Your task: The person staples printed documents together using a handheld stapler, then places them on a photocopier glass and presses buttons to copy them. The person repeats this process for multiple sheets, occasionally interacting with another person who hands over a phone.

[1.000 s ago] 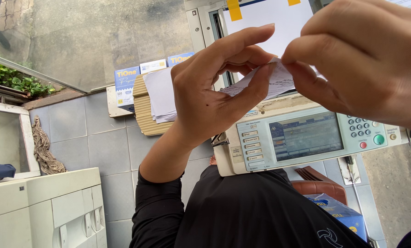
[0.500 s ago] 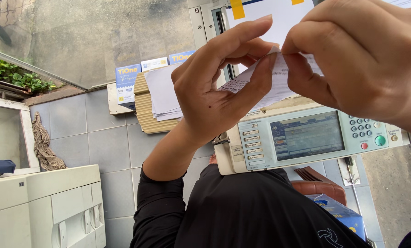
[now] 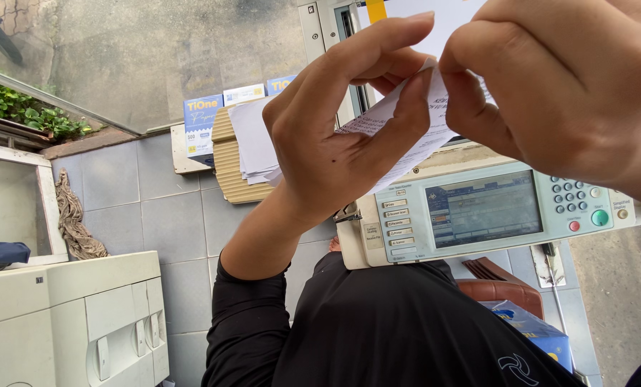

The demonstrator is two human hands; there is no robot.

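Both hands raised close to the camera, pinching one small printed paper slip [image 3: 406, 136] between them. Left hand [image 3: 335, 143]: thumb and fingers closed on the slip's left part, palm toward the lens. Right hand [image 3: 564, 93]: fingertips clamped on the slip's right edge, just beside the left thumb. Below the grip, a copier control panel [image 3: 489, 211] with screen and keypad. Left of the grip, a stack of loose sheets [image 3: 252, 143] on a corrugated cardboard piece [image 3: 227, 172]; boxed paper reams [image 3: 202, 122] beyond.

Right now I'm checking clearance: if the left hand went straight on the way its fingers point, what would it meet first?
Probably the right hand: the left hand points toward it across the paper slip both pinch.
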